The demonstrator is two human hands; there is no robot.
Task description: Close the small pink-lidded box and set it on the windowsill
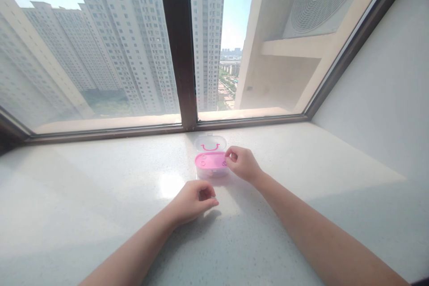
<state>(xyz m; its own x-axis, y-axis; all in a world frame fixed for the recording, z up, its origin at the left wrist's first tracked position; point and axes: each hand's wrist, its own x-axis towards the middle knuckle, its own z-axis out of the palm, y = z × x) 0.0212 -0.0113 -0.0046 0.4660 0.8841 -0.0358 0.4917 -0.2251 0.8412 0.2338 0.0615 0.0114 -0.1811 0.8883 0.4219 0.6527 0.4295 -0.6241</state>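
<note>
A small oval plastic box [212, 172] with clear sides stands on the sill near the window frame. Its clear lid [204, 140], with a pink handle, is tipped back open. A pink tray [214, 160] fills the top of the box, and a few small ring-shaped items lie on it; a dark one [225, 163] is at the right end. My right hand [243, 164] is at that end, thumb and finger pinched together; what they hold, if anything, is too small to make out. My left hand [196, 201] is in front of the box, loosely curled with thumb and fingers apart, holding nothing.
The pale speckled sill [100, 196] runs across the view, with bright sun patches and shadows. Behind the box are a dark window frame [182, 44] and glass panes. A white wall [378, 89] bounds the right side.
</note>
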